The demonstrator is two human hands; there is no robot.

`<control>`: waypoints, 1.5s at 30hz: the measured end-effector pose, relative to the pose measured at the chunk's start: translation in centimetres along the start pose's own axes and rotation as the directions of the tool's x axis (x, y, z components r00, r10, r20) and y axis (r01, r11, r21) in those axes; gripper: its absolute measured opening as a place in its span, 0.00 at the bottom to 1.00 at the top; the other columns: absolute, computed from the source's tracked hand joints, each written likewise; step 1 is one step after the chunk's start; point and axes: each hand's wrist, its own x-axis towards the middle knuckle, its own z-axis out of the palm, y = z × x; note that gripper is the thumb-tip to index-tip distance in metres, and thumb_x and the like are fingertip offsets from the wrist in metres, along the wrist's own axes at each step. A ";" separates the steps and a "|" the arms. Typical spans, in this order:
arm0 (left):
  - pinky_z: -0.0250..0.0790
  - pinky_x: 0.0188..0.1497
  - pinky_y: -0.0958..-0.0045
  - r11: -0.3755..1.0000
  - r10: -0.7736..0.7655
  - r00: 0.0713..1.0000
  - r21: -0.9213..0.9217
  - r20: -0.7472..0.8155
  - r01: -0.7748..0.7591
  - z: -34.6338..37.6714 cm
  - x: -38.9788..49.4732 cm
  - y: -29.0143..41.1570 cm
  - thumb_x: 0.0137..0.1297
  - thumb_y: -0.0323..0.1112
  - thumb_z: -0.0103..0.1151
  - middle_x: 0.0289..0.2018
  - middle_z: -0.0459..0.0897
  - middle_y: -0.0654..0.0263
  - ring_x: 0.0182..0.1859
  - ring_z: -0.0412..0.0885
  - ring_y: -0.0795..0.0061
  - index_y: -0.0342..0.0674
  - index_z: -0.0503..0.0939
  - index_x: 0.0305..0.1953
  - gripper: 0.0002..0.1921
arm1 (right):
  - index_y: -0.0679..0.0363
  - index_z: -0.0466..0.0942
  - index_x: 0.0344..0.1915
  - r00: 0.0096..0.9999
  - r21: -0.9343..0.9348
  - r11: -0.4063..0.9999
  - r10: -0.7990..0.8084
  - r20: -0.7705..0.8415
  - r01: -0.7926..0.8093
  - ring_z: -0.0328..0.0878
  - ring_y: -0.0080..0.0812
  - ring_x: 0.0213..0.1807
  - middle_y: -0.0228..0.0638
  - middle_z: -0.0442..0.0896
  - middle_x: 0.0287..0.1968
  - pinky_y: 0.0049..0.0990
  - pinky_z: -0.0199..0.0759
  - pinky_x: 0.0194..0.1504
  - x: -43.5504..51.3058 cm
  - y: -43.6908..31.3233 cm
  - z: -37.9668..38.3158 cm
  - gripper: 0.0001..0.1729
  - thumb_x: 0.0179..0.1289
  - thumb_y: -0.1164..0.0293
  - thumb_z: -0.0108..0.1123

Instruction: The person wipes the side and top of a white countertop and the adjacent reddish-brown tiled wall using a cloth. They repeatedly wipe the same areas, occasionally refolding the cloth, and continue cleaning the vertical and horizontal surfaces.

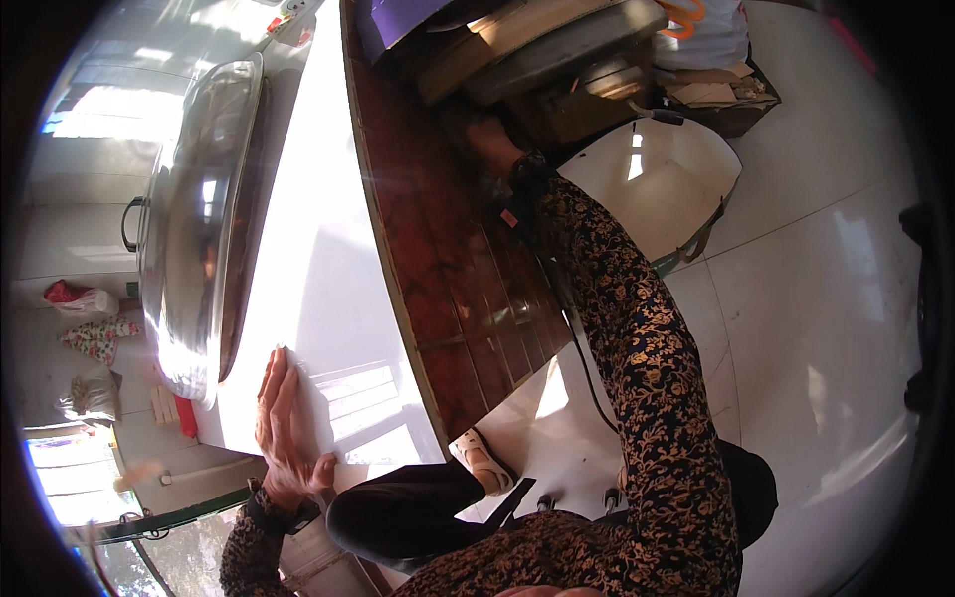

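Observation:
My left hand [282,429] rests on the white countertop [328,298], near its front corner. Its fingers point away from me, its thumb is spread apart and it holds nothing. A large shiny metal lid [198,224] with a dark handle stands beyond those fingers. My right arm reaches down past the red tiled side [425,246] of the counter. My right hand [490,143] is in dark shade near stacked boards or boxes [552,52]; its fingers are blurred and partly hidden, so what it touches cannot be told.
A pale, wide-mouthed container [656,179] with a green outer side stands on the tiled floor, right of my right forearm. Behind it is a cardboard box [724,93] of scraps beside a white plastic bag [709,45]. A black cable [586,373] runs down beside my right sleeve.

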 end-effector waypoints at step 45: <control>0.58 0.73 0.46 0.999 0.042 0.999 -0.020 -0.016 -0.042 -0.7 0.8 0.4 0.65 0.61 0.49 0.73 0.62 0.41 0.75 0.61 0.42 0.32 0.63 0.71 0.43 | 0.62 0.81 0.54 0.862 0.031 0.880 -0.470 0.188 0.473 0.76 0.20 0.51 0.30 0.86 0.48 0.23 0.66 0.59 -21.5 -17.6 7.7 0.18 0.67 0.66 0.64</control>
